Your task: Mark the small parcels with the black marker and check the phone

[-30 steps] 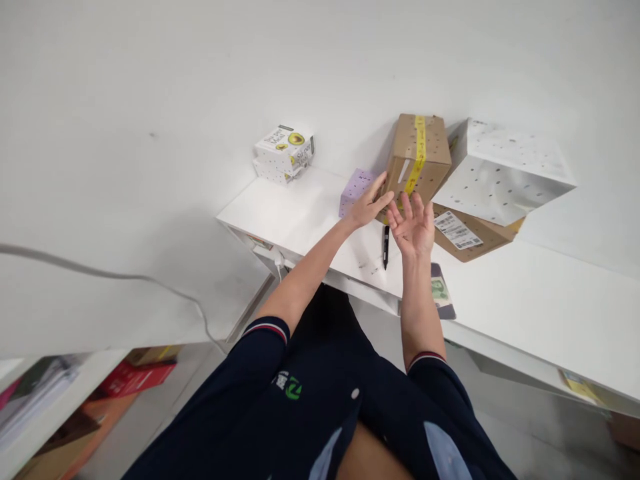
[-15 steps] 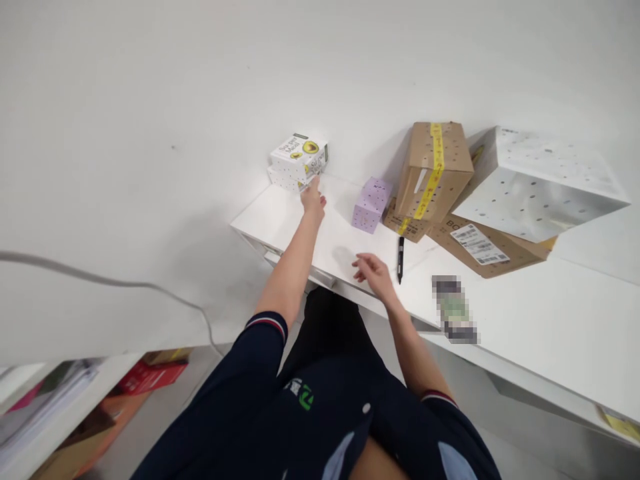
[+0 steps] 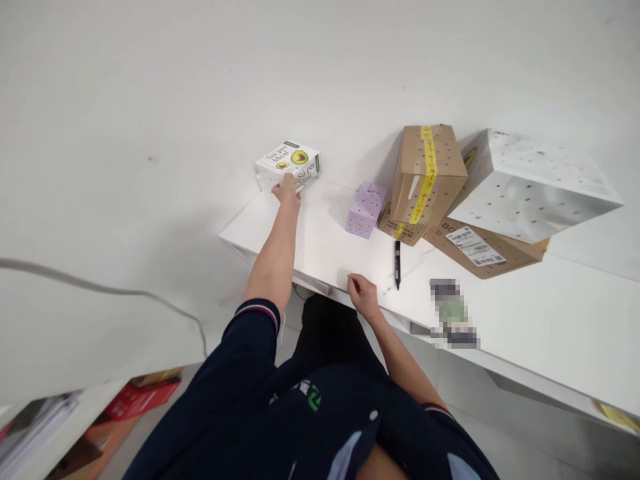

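Note:
My left hand (image 3: pixel 287 189) reaches far out to a white box printed with an avocado (image 3: pixel 289 163) at the table's back left corner, its fingers closed on the box's near side. My right hand (image 3: pixel 363 296) rests on the front edge of the white table (image 3: pixel 320 243), fingers curled in with nothing visible in them. A small purple dotted box (image 3: pixel 367 209) stands between the two hands. A black pen (image 3: pixel 397 264) lies just to the right of my right hand.
A brown carton with yellow tape (image 3: pixel 427 172) leans on a flat labelled carton (image 3: pixel 475 248), with a large white dotted box (image 3: pixel 530 183) on top. A blurred-out item (image 3: pixel 453 313) lies near the front edge. Shelves with books (image 3: pixel 140 395) and a grey cable (image 3: pixel 100 288) are at lower left.
Both hands left the taped brown carton. My left hand swung left to the avocado box and closed on it; my right hand dropped back to the table's front edge.

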`<state>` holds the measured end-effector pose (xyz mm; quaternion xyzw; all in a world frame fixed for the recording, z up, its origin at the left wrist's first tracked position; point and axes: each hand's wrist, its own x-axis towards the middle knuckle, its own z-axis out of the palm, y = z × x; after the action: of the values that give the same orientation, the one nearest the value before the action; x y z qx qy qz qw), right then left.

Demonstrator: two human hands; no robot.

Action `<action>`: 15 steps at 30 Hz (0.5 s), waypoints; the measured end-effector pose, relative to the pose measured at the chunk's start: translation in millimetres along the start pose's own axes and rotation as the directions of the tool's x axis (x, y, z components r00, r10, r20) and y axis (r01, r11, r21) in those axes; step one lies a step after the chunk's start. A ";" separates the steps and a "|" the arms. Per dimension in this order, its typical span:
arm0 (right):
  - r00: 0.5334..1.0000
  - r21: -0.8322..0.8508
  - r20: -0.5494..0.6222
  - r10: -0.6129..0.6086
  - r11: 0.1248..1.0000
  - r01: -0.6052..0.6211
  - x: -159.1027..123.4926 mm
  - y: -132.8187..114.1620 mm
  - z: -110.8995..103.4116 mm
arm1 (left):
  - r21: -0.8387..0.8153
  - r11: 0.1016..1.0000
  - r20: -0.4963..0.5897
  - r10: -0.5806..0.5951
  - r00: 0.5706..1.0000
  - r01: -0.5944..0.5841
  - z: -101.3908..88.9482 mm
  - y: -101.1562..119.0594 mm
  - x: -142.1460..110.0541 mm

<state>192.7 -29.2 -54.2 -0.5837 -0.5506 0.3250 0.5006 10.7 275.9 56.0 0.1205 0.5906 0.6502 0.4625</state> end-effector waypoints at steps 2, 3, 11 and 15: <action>1.000 0.014 -0.014 0.002 1.000 -0.002 0.5 1.4 0.0 | -0.013 1.000 0.023 0.008 1.000 -0.008 -29.2 -3.0 -14.6; 1.000 0.022 -0.020 0.004 1.000 -0.003 0.8 2.4 0.0 | -0.020 1.000 0.045 0.020 0.999 -0.019 -48.4 -6.0 -23.8; 0.987 0.114 -0.122 0.105 0.989 -0.092 4.0 10.7 -1.4 | 0.080 0.995 0.122 0.045 0.991 -0.055 -212.0 -42.8 -109.6; 0.968 0.160 -0.229 0.099 0.985 -0.063 6.7 8.4 -3.0 | 0.184 0.982 0.207 -0.090 0.974 0.052 -229.6 -51.9 -118.9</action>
<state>199.4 -22.5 -60.1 -0.6005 -0.4362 0.3145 0.5918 -62.3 30.2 -6.1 0.2094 0.5966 0.5613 0.5340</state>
